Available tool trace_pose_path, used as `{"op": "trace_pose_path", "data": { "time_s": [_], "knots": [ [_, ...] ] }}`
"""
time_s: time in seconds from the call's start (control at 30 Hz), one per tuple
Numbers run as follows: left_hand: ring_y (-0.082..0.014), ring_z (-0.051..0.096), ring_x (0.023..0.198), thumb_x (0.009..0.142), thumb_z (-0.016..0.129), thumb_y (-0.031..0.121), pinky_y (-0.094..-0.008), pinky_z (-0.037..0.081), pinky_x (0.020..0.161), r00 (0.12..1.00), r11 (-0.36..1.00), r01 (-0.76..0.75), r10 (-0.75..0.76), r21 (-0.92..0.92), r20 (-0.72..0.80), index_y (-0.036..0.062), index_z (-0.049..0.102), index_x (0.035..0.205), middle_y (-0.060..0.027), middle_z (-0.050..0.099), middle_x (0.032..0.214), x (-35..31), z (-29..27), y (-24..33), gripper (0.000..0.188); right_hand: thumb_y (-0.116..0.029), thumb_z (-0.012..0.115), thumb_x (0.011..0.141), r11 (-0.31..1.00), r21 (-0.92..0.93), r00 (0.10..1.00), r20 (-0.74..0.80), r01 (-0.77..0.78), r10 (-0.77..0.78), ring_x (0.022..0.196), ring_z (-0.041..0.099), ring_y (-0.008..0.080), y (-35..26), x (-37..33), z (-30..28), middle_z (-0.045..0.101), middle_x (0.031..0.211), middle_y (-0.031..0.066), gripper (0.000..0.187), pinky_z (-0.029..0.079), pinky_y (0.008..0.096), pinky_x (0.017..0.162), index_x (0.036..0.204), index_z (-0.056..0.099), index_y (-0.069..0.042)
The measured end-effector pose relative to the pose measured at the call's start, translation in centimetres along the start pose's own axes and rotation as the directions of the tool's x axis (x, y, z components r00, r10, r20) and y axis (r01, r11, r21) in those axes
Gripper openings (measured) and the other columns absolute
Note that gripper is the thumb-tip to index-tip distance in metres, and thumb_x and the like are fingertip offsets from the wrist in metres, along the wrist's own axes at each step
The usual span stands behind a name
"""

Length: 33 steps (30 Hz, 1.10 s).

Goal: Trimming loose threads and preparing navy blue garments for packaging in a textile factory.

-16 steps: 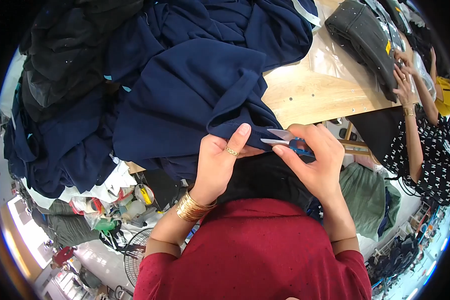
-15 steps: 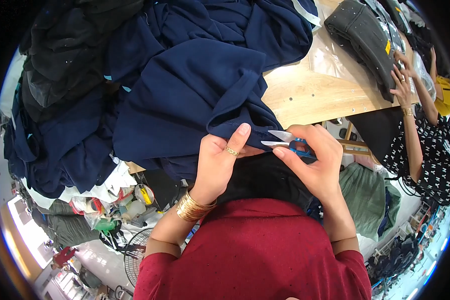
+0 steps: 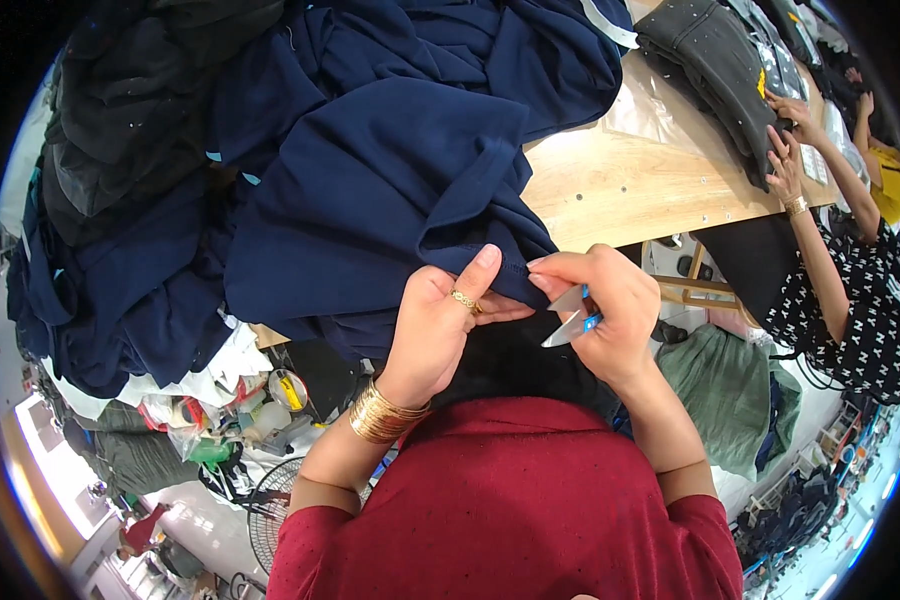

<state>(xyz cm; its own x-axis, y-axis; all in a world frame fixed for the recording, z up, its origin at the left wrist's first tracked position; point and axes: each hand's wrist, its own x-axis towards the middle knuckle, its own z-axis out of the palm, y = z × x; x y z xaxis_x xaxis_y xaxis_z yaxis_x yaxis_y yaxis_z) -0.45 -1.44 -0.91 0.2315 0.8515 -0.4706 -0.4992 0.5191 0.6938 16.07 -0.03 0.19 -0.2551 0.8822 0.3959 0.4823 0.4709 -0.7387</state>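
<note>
A navy blue garment spreads over the near part of the table and hangs toward me. My left hand grips its stitched edge, thumb on top and fingers underneath. My right hand is closed around small thread snips with blue handles; their two silver blades point left, apart from each other, tucked below the index finger. The index finger and thumb of that hand meet at the garment's edge, just right of my left fingertips. Whether they pinch a thread there is too small to tell.
More navy cloth and black cloth are heaped behind and to the left. On the wooden table, a folded dark garment lies under a co-worker's hands at right. A fan stands at lower left.
The snips have swung away from the cloth edge, down into my right palm. My right fingertips have come to the edge. The co-worker's hands have shifted slightly on the folded garment.
</note>
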Motion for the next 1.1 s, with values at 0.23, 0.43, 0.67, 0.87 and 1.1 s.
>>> {"op": "trace_pose_path", "data": {
  "time_s": [0.23, 0.43, 0.67, 0.87, 1.1],
  "knots": [
    [-0.0221, 0.066, 0.074, 0.092, 0.052, 0.029, -0.0345, 0.054, 0.073, 1.0, 0.999, 0.01, -0.011, -0.049, -0.01, -0.0066, 0.064, 0.082, -0.015, 0.066, 0.083, -0.2, 0.3, 0.7, 0.039, -0.001, 0.057, 0.086, 0.703, 0.579, 0.874, 0.033, -0.412, 0.485, 0.075, 0.05, 0.0056, -1.3, 0.3, -1.1, 0.056, 0.079, 0.0, 0.002, 0.041, 0.0197, 0.07, 0.087, 0.055, 0.0],
    [-0.0212, 0.067, 0.072, 0.092, 0.052, 0.028, -0.0336, 0.054, 0.071, 1.0, 1.0, 0.013, -0.014, -0.022, -0.022, -0.0068, 0.064, 0.081, -0.0145, 0.066, 0.079, -0.2, -0.1, 0.4, 0.039, -0.019, 0.073, 0.072, 0.941, -0.016, 0.937, 0.08, -0.339, 0.339, 0.061, 0.056, 0.0167, -0.6, 0.2, -2.4, 0.059, 0.076, 0.0078, 0.031, 0.046, 0.0264, 0.058, 0.094, 0.056, -0.005],
    [-0.0185, 0.066, 0.068, 0.091, 0.054, 0.028, -0.0303, 0.054, 0.066, 1.0, 1.0, -0.013, 0.014, 0.028, -0.024, -0.0058, 0.064, 0.074, -0.0128, 0.066, 0.075, -0.1, -0.3, 0.3, 0.04, -0.025, 0.077, 0.067, 0.974, -0.001, 0.955, 0.194, -0.228, 0.224, 0.057, 0.053, 0.0144, -1.3, 0.4, -2.5, 0.058, 0.075, 0.0041, 0.039, 0.043, 0.0262, 0.053, 0.099, 0.061, -0.008],
    [-0.0127, 0.061, 0.059, 0.089, 0.058, 0.026, -0.0279, 0.053, 0.061, 1.0, 0.998, -0.004, 0.002, 0.064, 0.028, -0.0038, 0.063, 0.068, -0.0088, 0.065, 0.071, 0.0, -0.5, 0.2, 0.037, -0.004, 0.073, 0.066, 0.987, 0.034, 0.978, 0.139, -0.16, 0.154, 0.052, 0.043, 0.0095, -0.6, 0.3, -0.9, 0.052, 0.065, 0.0016, 0.02, 0.032, 0.0223, 0.047, 0.085, 0.065, -0.007],
    [-0.0092, 0.059, 0.068, 0.087, 0.061, 0.019, -0.0255, 0.051, 0.066, 0.999, 0.998, 0.047, -0.048, 0.034, 0.016, -0.0017, 0.064, 0.079, -0.0043, 0.063, 0.075, 0.0, 0.0, 0.5, 0.022, -0.002, 0.062, 0.081, 0.82, 0.365, 0.898, 0.172, -0.441, 0.406, 0.072, 0.054, 0.0061, -0.9, 0.8, -0.9, 0.06, 0.078, 0.0025, 0.005, 0.043, 0.0202, 0.065, 0.086, 0.06, -0.002]
  ]
}}
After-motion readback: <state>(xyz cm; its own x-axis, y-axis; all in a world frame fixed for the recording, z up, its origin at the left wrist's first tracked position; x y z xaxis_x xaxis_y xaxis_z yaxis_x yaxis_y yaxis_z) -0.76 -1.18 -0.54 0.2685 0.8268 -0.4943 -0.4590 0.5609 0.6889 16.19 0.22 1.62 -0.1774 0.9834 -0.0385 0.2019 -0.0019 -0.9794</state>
